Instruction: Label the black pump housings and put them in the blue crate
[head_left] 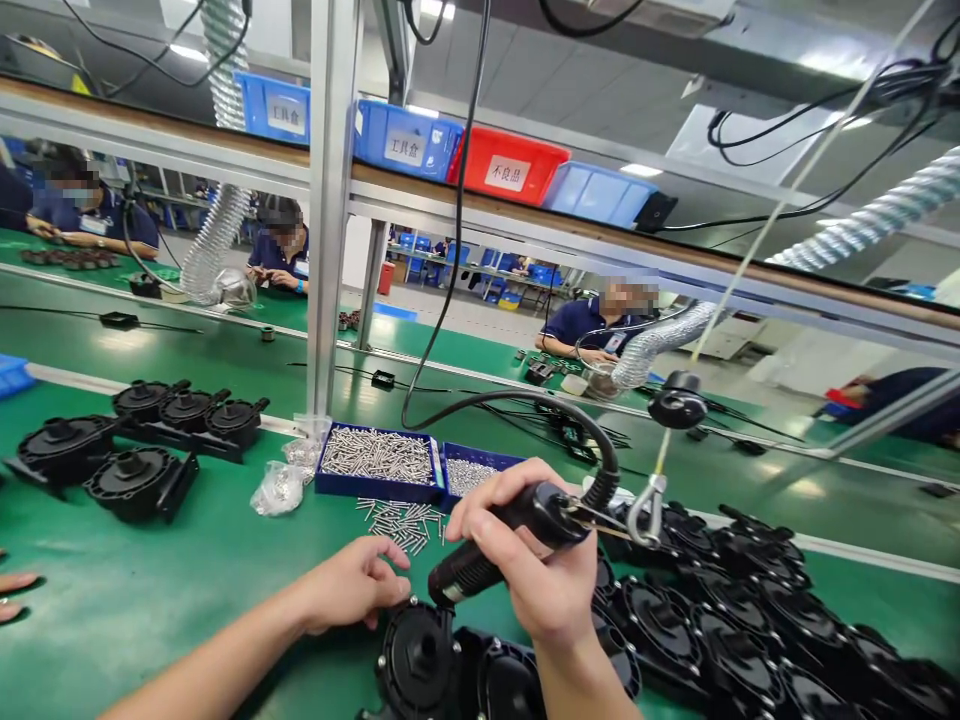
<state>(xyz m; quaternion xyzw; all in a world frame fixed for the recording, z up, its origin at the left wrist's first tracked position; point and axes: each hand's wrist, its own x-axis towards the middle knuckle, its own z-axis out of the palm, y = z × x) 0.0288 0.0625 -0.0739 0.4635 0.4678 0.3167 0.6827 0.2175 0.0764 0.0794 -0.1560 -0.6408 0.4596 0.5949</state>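
Black driver tilted, R hand wrapped rnd.

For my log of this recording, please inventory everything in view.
Power driver: one, black, bottom centre
Near housings: two or more, black, bottom centre
Left housings: five, black, left
Right housings: many, black, right
Trays: two, blue, centre
Screws: many, silver, in and before one tray
Bags: about two, clear, left of trays
Table: one, green, foreground
Crates: three blue, one red, overhead
Ducts: two or more, silver, left and right
Post: one, silver, left of centre
Cables: several, black, overhead and centre
Co-workers: several, navy tops, background
Another person's hand: one, bare, left edge
Left hand: one, bare, beside the near housings
Right hand: one, bare, around the power driver
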